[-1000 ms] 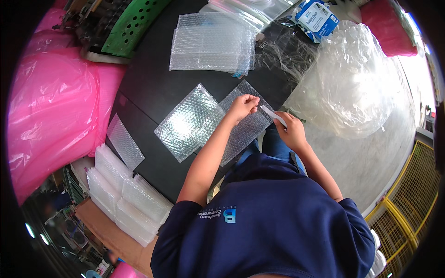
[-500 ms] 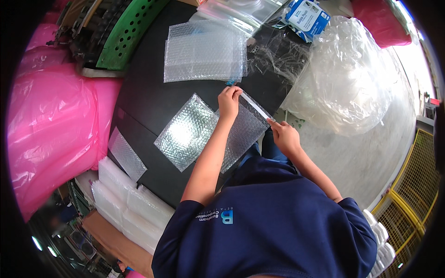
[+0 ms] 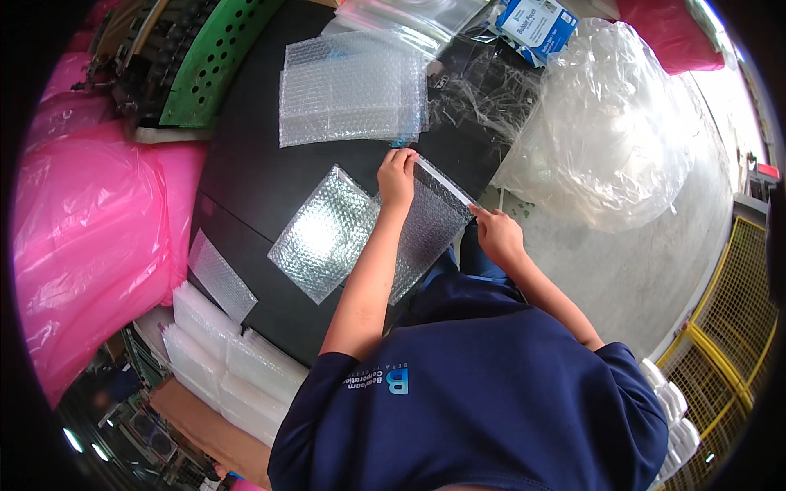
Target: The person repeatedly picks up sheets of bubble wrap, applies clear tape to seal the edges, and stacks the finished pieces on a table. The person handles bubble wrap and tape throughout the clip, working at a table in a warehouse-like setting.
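A clear bubble wrap pouch (image 3: 427,219) lies on the black table, a white strip (image 3: 446,182) running along its upper edge. My left hand (image 3: 397,182) is closed on the strip's far left end, fingertips pinched together at the pouch's corner. At the strip's other end, my right hand (image 3: 499,237) grips the near right corner, its index finger stretched along the edge and the other fingers curled. Partly under my left forearm, a second, shiny bubble wrap pouch (image 3: 323,233) lies flat to the left.
Stacked bubble wrap pouches (image 3: 348,94) lie farther back, near a blue-and-white packet (image 3: 536,29). A large clear plastic bag (image 3: 606,139) bulges at the right. Pink wrapped bundles (image 3: 98,237) and white bubble wrap stacks (image 3: 221,360) stand left, below a green perforated machine guard (image 3: 205,74).
The view has shifted slightly, so the scene sits a little farther left. Both hands stay at the two ends of the white strip.
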Demonstrator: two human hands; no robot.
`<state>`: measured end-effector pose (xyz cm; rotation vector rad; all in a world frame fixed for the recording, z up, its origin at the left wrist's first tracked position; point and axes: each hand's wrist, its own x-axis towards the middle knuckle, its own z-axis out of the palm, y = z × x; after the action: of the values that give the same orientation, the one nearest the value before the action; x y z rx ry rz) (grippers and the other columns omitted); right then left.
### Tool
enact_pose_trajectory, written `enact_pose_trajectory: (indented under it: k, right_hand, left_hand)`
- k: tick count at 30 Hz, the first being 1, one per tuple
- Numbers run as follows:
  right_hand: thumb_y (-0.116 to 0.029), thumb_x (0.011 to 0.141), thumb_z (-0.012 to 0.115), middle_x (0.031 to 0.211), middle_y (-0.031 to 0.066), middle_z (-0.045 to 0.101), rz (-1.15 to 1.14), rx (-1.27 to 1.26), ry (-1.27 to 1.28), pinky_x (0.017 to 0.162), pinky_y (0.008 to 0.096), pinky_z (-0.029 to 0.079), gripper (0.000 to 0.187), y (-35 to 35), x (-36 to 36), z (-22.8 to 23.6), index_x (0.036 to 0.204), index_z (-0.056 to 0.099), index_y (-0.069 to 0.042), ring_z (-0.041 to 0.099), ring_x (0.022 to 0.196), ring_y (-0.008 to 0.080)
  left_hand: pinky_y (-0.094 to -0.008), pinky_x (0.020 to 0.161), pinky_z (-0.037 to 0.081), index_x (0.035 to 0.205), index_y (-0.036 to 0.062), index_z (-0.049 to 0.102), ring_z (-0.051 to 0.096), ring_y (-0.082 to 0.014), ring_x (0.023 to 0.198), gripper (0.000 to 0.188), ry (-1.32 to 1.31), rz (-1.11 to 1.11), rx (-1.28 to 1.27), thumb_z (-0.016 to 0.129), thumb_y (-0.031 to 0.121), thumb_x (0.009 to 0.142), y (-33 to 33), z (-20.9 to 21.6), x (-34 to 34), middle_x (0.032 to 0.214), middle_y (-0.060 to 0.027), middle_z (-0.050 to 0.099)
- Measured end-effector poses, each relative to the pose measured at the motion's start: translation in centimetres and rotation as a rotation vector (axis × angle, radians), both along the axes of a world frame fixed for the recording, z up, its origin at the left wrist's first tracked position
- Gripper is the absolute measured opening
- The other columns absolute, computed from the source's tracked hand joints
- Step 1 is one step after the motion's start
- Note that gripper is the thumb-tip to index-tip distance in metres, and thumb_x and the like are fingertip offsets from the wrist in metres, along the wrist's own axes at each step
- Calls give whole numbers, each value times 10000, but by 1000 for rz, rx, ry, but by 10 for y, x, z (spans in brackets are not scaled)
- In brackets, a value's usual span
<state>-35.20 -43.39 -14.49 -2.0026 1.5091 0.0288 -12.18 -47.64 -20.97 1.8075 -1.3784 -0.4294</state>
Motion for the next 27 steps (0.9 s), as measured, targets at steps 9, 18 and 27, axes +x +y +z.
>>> enact_pose_trajectory:
  k: [9, 18, 27]
  right_hand:
    - [-151, 878, 487, 839, 155, 615, -16, 48, 40, 665, 452, 506, 356, -4, 1, -4, 1191, 631, -238, 635, 728, 347]
    - [-145, 879, 474, 854, 145, 600, 59, 29, 76, 662, 444, 510, 408, 1, -3, -21, 1255, 585, -260, 634, 730, 342]
    - [-195, 826, 581, 835, 111, 608, 130, -84, -77, 642, 430, 510, 268, -33, 11, 10, 1068, 692, -220, 635, 732, 324]
  left_hand:
    - [-400, 646, 484, 835, 48, 628, 606, -316, 745, 103, -45, 1, -12, 604, 143, 868, -1, 2, -2, 820, -101, 611]
    - [-453, 675, 472, 965, 56, 533, 598, -354, 761, 240, -189, 159, -144, 672, 194, 826, -10, 19, -18, 825, -120, 593]
    - [-384, 675, 444, 871, 76, 578, 547, -251, 739, 302, -156, -213, 117, 702, 338, 787, 41, 2, -26, 790, -72, 562]
